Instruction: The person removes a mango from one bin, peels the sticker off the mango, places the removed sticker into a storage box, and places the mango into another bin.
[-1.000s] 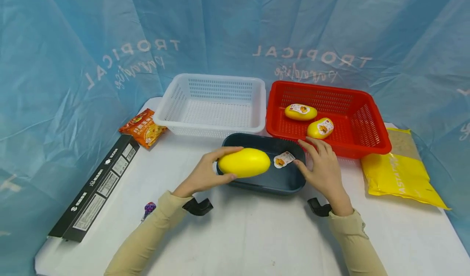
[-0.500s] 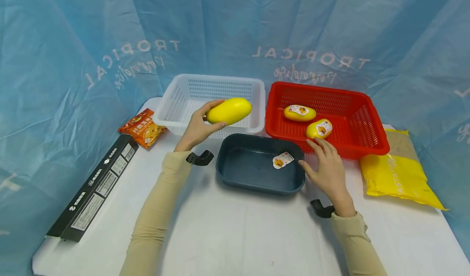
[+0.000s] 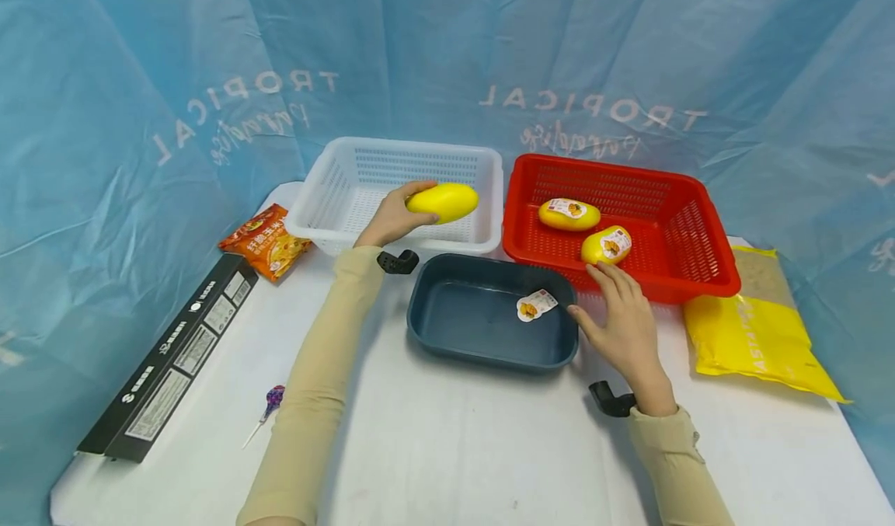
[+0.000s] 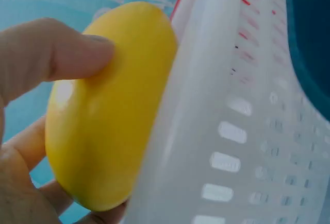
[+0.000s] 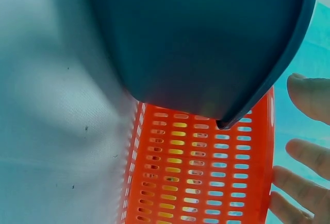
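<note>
My left hand [image 3: 396,217] grips a smooth yellow mango [image 3: 447,203] over the white basket [image 3: 322,235]. Seen from the left wrist, the thumb presses one side of the mango [image 4: 113,110] while the fingers curl beneath it, close by the basket's rim. My right hand [image 3: 625,332] holds nothing; its loosely bent fingers hover between the dark blue tray [image 3: 475,332] and the red basket [image 3: 671,287]. A white sticker [image 3: 537,305] with a fruit picture lies in the tray. Two labelled mangoes, one behind [image 3: 569,214] and one nearer [image 3: 605,245], rest inside the red basket.
An orange snack packet [image 3: 266,242] and a long black box [image 3: 175,359] lie on the left. A lollipop [image 3: 273,399] is beside my left forearm. On the right lies a yellow bag [image 3: 762,343]. Blue curtain [image 3: 433,52] hangs behind the baskets.
My left hand has carried the mango from above the tray, up and away, to over the white basket. The right hand has shifted only slightly, staying near the tray's right end.
</note>
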Available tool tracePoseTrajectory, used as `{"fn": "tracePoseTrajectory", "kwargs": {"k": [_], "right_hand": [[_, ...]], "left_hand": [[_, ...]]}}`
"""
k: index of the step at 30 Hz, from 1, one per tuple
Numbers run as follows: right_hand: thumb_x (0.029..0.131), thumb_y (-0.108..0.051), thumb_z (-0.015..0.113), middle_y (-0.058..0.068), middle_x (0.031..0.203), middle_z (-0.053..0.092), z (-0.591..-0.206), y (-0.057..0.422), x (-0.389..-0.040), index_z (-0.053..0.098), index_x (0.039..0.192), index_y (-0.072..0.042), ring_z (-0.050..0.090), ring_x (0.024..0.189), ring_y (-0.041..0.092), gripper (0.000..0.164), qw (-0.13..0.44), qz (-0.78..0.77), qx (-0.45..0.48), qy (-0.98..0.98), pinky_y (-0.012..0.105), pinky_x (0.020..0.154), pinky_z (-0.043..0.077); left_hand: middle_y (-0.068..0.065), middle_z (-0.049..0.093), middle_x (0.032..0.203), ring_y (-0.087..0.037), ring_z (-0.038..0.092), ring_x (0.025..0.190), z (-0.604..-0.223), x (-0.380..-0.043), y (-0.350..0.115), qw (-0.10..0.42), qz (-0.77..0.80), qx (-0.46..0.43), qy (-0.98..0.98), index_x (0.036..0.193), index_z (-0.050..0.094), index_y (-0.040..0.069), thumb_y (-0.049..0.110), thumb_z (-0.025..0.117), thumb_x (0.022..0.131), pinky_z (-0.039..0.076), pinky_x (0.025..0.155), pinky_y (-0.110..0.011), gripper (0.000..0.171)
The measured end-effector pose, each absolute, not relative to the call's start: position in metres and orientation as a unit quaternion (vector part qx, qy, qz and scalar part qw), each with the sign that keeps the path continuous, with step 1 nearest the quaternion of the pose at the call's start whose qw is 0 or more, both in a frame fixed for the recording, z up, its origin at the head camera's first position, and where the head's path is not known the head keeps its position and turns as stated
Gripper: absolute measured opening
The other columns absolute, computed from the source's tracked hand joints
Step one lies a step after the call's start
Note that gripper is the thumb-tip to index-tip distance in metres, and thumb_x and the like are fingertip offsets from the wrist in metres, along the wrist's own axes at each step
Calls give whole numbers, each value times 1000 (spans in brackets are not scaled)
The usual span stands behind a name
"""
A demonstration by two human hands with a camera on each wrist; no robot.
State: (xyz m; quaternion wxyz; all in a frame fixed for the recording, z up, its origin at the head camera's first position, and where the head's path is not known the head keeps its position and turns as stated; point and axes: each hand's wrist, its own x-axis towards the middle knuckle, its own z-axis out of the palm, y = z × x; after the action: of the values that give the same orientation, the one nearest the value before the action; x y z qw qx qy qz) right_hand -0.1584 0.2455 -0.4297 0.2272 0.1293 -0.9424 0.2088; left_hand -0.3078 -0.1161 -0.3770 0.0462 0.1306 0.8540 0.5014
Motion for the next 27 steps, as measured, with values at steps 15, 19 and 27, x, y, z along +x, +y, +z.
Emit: {"fn": "tracePoseTrajectory", "kwargs": {"k": [15,19,27], "right_hand": [[81,-27,75,21,143,47,-431,245,-157,48,140,-5,39,132,41,68,220,208,126,-945,59,108,31],[81,-28,75,21,143,47,-432,244,-157,47,140,-5,38,133,41,70,218,211,126,-944,59,108,31],[80,-28,76,20,143,47,-431,246,-159,47,140,-5,39,133,40,71,225,207,124,-944,59,108,32]], "left_hand": [[-13,43,149,-30,48,119,-377,-323,-110,110,474,134,863,145,46,15,17,65,86,43,102,-43,61],[-14,41,150,-32,47,122,-378,-326,-107,127,473,136,861,146,44,13,13,64,87,42,104,-44,62],[-12,40,151,-38,47,129,-375,-328,-101,132,469,138,863,145,45,21,16,63,90,46,101,-47,58]]}}
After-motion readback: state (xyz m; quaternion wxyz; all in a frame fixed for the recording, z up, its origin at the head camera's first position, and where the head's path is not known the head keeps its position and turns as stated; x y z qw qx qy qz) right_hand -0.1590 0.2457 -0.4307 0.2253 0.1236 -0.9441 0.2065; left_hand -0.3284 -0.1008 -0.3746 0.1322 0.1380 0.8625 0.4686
